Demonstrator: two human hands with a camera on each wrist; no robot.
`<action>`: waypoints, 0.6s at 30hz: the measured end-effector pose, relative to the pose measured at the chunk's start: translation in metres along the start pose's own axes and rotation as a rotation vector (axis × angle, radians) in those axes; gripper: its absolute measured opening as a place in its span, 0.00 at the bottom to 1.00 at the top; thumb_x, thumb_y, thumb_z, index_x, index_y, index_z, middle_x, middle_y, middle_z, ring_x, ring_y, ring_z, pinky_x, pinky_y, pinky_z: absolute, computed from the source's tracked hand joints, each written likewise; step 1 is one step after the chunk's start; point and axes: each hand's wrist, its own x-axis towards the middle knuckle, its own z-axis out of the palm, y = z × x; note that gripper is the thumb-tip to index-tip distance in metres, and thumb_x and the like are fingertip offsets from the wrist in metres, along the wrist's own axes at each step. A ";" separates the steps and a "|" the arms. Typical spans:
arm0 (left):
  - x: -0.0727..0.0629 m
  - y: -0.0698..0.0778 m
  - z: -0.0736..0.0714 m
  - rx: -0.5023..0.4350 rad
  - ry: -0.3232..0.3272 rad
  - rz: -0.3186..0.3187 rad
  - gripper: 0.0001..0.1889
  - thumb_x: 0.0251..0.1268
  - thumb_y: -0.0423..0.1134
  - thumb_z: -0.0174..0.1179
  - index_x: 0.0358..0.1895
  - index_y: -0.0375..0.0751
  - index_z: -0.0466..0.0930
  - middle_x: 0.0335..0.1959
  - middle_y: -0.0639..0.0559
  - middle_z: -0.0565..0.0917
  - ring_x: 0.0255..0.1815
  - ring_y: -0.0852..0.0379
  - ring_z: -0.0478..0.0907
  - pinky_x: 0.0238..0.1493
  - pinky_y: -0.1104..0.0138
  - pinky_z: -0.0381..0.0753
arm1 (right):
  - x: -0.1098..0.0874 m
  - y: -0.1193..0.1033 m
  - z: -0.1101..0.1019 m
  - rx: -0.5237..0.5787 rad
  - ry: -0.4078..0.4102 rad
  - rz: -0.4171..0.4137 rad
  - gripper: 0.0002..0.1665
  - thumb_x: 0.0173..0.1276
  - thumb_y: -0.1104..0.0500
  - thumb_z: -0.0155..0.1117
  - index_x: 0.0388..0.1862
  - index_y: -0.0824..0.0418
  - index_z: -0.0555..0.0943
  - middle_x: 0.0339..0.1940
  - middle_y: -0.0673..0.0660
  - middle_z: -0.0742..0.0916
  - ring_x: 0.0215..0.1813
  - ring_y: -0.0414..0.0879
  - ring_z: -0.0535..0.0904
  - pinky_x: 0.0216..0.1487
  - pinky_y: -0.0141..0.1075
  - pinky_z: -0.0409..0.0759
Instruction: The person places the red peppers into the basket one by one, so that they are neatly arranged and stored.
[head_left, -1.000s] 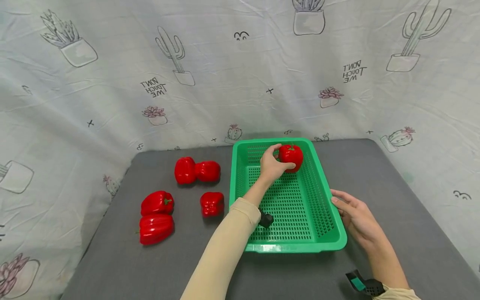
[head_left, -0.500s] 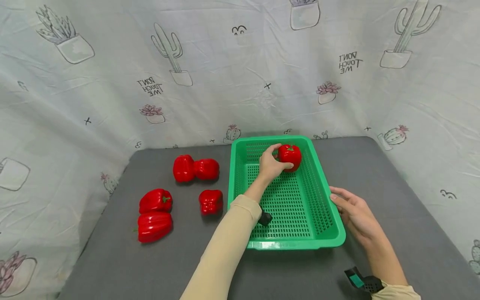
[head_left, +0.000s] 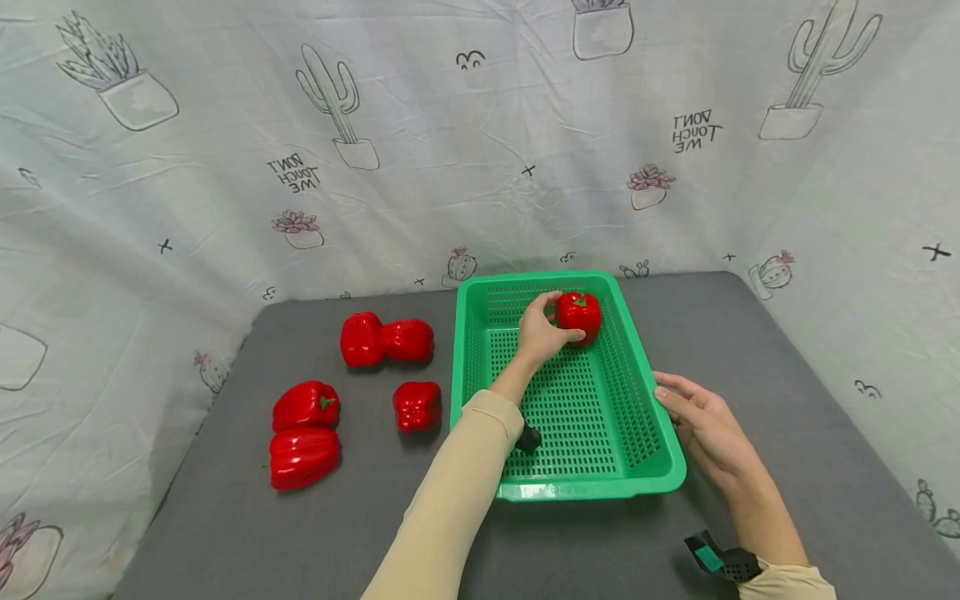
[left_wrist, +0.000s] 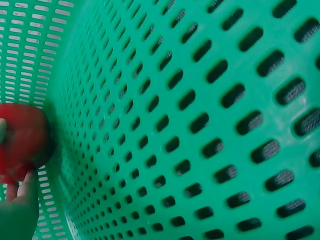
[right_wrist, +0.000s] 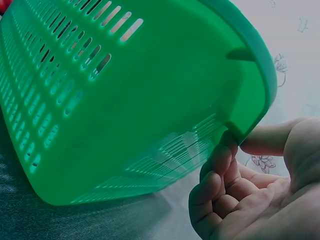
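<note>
My left hand (head_left: 542, 333) reaches into a green plastic basket (head_left: 585, 490) and holds a red bell pepper (head_left: 580, 317) near the back right corner, thumb in front and fingers behind. The pepper's green stem points up. In the left wrist view the pepper (left_wrist: 25, 140) is at the left edge, with fingertips (left_wrist: 27, 187) under it, close to the perforated wall. On the basket's right side, my right hand (head_left: 708, 429) pinches the rim. The right wrist view has the thumb on the rim's edge and curled fingers (right_wrist: 212, 187) below it, beside the outer wall (right_wrist: 150, 75).
Several more red bell peppers lie left of the basket: a touching pair (head_left: 362, 339) at the back, a single one (head_left: 417, 407) near the basket, and another pair (head_left: 303, 458) farther left. The grey tabletop (head_left: 360, 533) ends at a printed curtain (head_left: 480, 125).
The pepper in my left hand has tipped slightly and sits a little lower in the basket. My right hand keeps its place on the rim. The head view has shifted slightly.
</note>
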 end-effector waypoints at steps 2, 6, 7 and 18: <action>0.000 -0.001 -0.001 -0.018 -0.008 -0.008 0.38 0.53 0.33 0.75 0.69 0.44 0.70 0.63 0.51 0.73 0.60 0.50 0.74 0.46 0.64 0.81 | 0.000 0.000 0.000 0.000 -0.003 -0.002 0.20 0.79 0.64 0.51 0.65 0.69 0.70 0.47 0.58 0.87 0.46 0.46 0.85 0.44 0.37 0.83; -0.003 -0.001 -0.003 -0.044 -0.026 -0.022 0.37 0.54 0.37 0.75 0.69 0.44 0.70 0.63 0.49 0.73 0.61 0.49 0.73 0.46 0.62 0.82 | -0.003 0.001 0.003 0.002 0.006 -0.001 0.20 0.78 0.64 0.51 0.65 0.69 0.70 0.47 0.58 0.87 0.46 0.46 0.85 0.43 0.37 0.83; -0.004 -0.001 -0.003 -0.045 -0.029 -0.024 0.37 0.54 0.37 0.75 0.69 0.44 0.70 0.63 0.49 0.73 0.61 0.49 0.73 0.46 0.62 0.82 | -0.004 0.001 0.004 0.005 0.010 0.001 0.20 0.78 0.64 0.51 0.65 0.69 0.70 0.46 0.58 0.87 0.46 0.46 0.85 0.43 0.37 0.83; -0.002 -0.001 -0.002 -0.044 -0.016 -0.038 0.36 0.52 0.35 0.76 0.66 0.45 0.71 0.61 0.51 0.73 0.60 0.50 0.74 0.47 0.63 0.81 | -0.004 0.000 0.004 -0.002 0.027 0.009 0.19 0.78 0.64 0.52 0.64 0.66 0.72 0.46 0.57 0.87 0.46 0.45 0.84 0.44 0.36 0.83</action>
